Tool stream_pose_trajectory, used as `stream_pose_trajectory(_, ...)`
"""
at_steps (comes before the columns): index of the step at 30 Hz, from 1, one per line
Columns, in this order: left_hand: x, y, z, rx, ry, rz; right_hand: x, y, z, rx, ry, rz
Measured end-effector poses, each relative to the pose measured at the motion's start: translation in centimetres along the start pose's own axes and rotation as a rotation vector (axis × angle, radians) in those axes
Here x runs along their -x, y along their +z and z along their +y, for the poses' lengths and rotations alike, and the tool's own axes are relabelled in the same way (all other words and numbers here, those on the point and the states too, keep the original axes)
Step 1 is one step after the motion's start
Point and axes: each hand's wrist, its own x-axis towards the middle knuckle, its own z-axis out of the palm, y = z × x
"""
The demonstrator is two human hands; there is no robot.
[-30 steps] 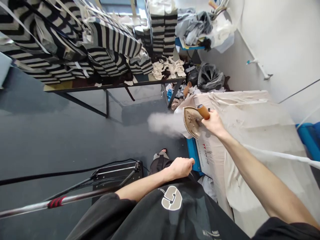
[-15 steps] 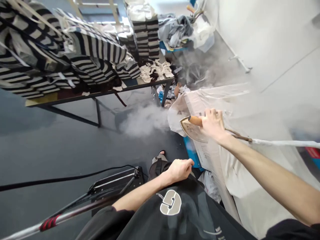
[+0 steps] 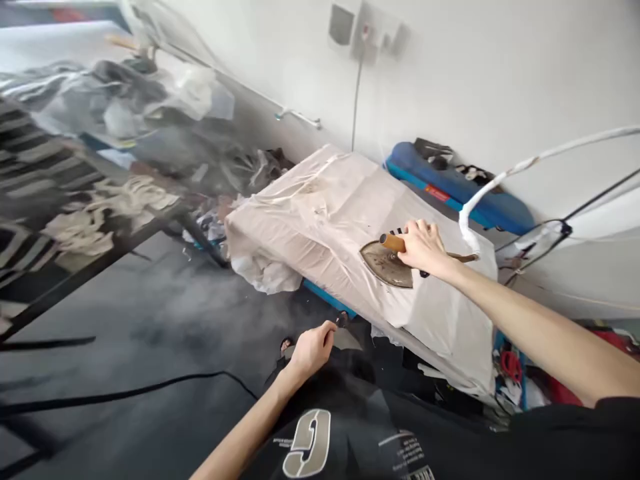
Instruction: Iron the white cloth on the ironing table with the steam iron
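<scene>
My right hand (image 3: 424,248) is wrapped round the wooden handle of a steam iron (image 3: 390,265). The iron's metal body is tilted, with its pointed end to the left, over the cloth-covered ironing table (image 3: 345,193). Whether it touches the cloth I cannot tell. From the iron's rear a white-wrapped hose (image 3: 493,183) curves up to the right. My left hand (image 3: 313,348) is a closed fist in front of my body, left of the table's near edge, and nothing sticks out of it.
A blue padded board (image 3: 460,190) with small dark items stands behind the table by the wall. At left, a bench holds striped fabric (image 3: 45,173) and cream scraps (image 3: 95,210). A black cable (image 3: 150,390) crosses the floor. Steam drifts at left.
My view has turned right, bringing the whole ironing table and the blue board into sight. The iron stays in my right hand. Steam around it has thinned. My left hand remains closed.
</scene>
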Motion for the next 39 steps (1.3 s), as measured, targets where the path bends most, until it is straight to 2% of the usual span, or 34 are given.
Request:
stream_pose_trajectory(4, -5.2, 1.1, 0.7, 0.0, -0.027, -0.07, 0.2, 2.9, 9.2, -0.017, 0.13, -0.074)
stream_pose_trajectory(7, -9.5, 2.1, 0.9, -0.04, -0.068, -0.112, -0.6, 5.1, 14.7, -0.098, 0.201, -0.171)
stream_pose_trajectory(10, -13.4, 2.7, 1.0, -0.098, -0.152, -0.124, -2.4, 7.1, 18.3, -0.187, 0.205, -0.225)
stream_pose_trajectory(13, -15.8, 2.7, 0.7, -0.109, -0.27, -0.092, -5.7, 8.3, 19.5, -0.224, 0.111, -0.242)
stream_pose_trajectory(15, -16.4, 2.5, 0.1, -0.089, -0.354, -0.057, -8.6, 8.5, 18.8, -0.242, 0.045, -0.238)
stream_pose_trajectory(18, -16.6, 1.6, -1.2, -0.048, -0.501, 0.041, -13.6, 8.1, 16.0, -0.278, -0.064, -0.21)
stream_pose_trajectory(23, -17.7, -1.3, -3.9, 0.036, -0.704, 0.386, -22.5, 7.8, 8.0, -0.342, -0.166, -0.174)
stream_pose_trajectory(27, -20.3, -3.9, -6.9, 0.057, -0.762, 0.52, -27.5, 8.7, 1.8, -0.345, -0.189, -0.205)
stream_pose_trajectory(30, -22.3, -5.5, -9.8, 0.098, -0.804, 0.556, -29.3, 9.9, -0.8, -0.316, -0.201, -0.227)
stream_pose_trajectory(34, -23.7, -7.3, -13.9, 0.159, -0.829, 0.573, -29.9, 12.1, -1.5, -0.302, -0.188, -0.12)
stream_pose_trajectory(37, -23.2, -7.8, -15.9, 0.19, -0.848, 0.546, -30.0, 13.5, -1.5, -0.354, -0.139, -0.067)
stream_pose_trajectory(39, -22.3, -7.1, -16.4, 0.191, -0.87, 0.476, -30.0, 14.2, -1.6, -0.362, -0.129, -0.032)
